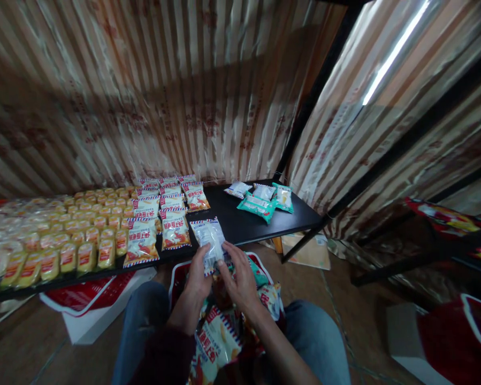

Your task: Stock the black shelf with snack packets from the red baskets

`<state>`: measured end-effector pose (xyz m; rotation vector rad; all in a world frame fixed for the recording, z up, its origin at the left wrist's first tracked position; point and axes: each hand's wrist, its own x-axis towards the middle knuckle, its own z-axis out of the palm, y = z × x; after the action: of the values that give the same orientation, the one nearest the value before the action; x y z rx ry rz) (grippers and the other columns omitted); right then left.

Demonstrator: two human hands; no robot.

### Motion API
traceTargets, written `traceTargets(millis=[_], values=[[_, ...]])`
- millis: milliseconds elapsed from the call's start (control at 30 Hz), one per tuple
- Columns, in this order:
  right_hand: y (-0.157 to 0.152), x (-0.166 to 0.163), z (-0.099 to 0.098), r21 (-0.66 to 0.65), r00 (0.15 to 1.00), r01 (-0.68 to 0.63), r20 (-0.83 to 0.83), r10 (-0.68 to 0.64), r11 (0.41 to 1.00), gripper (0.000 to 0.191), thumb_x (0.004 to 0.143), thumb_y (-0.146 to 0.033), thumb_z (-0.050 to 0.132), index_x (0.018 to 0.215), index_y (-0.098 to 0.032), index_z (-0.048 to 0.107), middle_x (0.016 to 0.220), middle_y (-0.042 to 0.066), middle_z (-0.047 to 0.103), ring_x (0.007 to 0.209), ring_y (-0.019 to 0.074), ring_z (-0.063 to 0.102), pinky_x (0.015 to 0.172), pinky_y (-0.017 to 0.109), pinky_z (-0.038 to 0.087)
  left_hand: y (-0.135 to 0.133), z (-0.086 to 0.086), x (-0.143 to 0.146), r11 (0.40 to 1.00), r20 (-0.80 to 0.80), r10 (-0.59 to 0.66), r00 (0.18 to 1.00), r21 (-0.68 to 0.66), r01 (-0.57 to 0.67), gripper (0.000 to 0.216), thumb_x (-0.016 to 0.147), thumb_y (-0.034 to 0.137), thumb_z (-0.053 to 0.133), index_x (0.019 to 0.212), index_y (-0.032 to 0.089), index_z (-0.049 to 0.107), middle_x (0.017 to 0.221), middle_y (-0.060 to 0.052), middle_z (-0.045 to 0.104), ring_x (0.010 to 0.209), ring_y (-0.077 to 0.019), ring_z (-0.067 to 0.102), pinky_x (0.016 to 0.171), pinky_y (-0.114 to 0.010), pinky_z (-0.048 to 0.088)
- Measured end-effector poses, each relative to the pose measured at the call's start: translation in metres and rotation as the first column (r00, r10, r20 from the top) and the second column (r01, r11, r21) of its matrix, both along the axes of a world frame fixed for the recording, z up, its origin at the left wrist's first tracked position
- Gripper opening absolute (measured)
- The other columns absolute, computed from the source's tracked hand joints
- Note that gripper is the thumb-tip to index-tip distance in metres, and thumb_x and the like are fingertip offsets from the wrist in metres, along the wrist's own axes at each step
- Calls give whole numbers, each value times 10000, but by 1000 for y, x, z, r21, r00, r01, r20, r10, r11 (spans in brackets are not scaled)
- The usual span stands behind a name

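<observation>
A small snack bag, its printed white-and-blue back facing up, is held between my two hands at the front edge of the black shelf. My left hand grips its lower left side, and my right hand has thumb and fingers on its lower right side. Just left of it, rows of matching snack bags lie face up. Under my hands, between my knees, a red basket with a white rim holds more loose bags, among them a white-and-red snack bag.
Several green and white packets lie loosely on the shelf to the right. Many wrapped yellow cakes fill its left part. Another red basket sits below on a white box. Black metal posts stand at right.
</observation>
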<state>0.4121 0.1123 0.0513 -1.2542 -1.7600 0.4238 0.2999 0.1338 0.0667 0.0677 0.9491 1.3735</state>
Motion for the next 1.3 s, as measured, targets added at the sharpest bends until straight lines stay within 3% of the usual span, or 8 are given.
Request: traceTargets(millis=[167, 333, 533, 667, 800, 967, 1167, 1300], values=[[9, -3, 0, -41, 999, -24, 23, 25, 999, 493, 880, -433, 533, 1327, -226, 515, 1335, 120, 551, 1245, 287, 487, 1053, 503, 389, 8, -2, 3, 994, -66, 41, 997, 104, -34, 299, 666, 306, 683, 931, 173, 645, 967, -52, 697, 916, -191, 653, 798, -273, 498], [19, -8, -1, -106, 999, -33, 11, 34, 994, 638, 805, -506, 611, 1360, -217, 484, 1449, 129, 427, 1323, 310, 404, 1078, 514, 360, 13, 1, 4, 982, -65, 1, 998, 188, 11, 369, 694, 434, 673, 944, 163, 657, 940, -47, 694, 954, -194, 640, 842, -273, 491], [43, -14, 2, -180, 969, 0, -244, -44, 984, 482, 830, -447, 570, 1245, -204, 584, 1272, 117, 581, 1183, 274, 534, 1039, 441, 407, 19, 5, 0, 963, -231, 66, 971, 271, -1, 370, 726, 424, 679, 1054, 253, 664, 1259, -30, 622, 1267, -193, 488, 1016, -278, 405], [74, -20, -4, -323, 835, -95, -540, -101, 942, 576, 789, -461, 591, 1306, -218, 515, 1227, 80, 626, 1083, 253, 599, 949, 392, 480, 30, 7, -7, 949, -464, 144, 874, 316, 12, 319, 724, 320, 682, 1032, 236, 685, 1335, -58, 568, 1318, -219, 430, 1096, -305, 310], [106, -27, -12, -435, 656, -276, -737, -163, 857, 647, 701, -467, 658, 1290, -244, 507, 1103, 53, 682, 928, 236, 652, 809, 367, 540, 48, 7, -10, 950, -698, 179, 693, 306, 62, 269, 734, 260, 645, 991, 202, 700, 1347, -111, 540, 1331, -257, 392, 1144, -342, 200], [137, -34, -17, -428, 548, -366, -817, -180, 826, 568, 634, -445, 712, 1146, -229, 597, 989, 41, 712, 846, 217, 663, 748, 356, 543, 68, 5, -10, 934, -761, 207, 615, 341, 108, 270, 709, 235, 659, 975, 212, 695, 1369, -112, 504, 1352, -293, 340, 1154, -381, 147], [166, -43, -29, -384, 568, -359, -813, -128, 851, 548, 649, -467, 704, 1121, -208, 603, 971, 52, 715, 839, 201, 663, 790, 353, 530, 87, -5, -11, 926, -825, 247, 509, 355, 127, 276, 738, 237, 620, 1004, 197, 679, 1387, -129, 474, 1375, -306, 301, 1161, -394, 135], [178, -45, -39, -379, 721, -266, -689, -79, 886, 472, 727, -463, 633, 1113, -193, 609, 1012, 53, 706, 885, 190, 650, 831, 328, 514, 95, -17, -11, 936, -900, 236, 368, 311, 162, 337, 801, 268, 547, 1104, 163, 650, 1429, -154, 423, 1381, -303, 298, 1160, -418, 156]])
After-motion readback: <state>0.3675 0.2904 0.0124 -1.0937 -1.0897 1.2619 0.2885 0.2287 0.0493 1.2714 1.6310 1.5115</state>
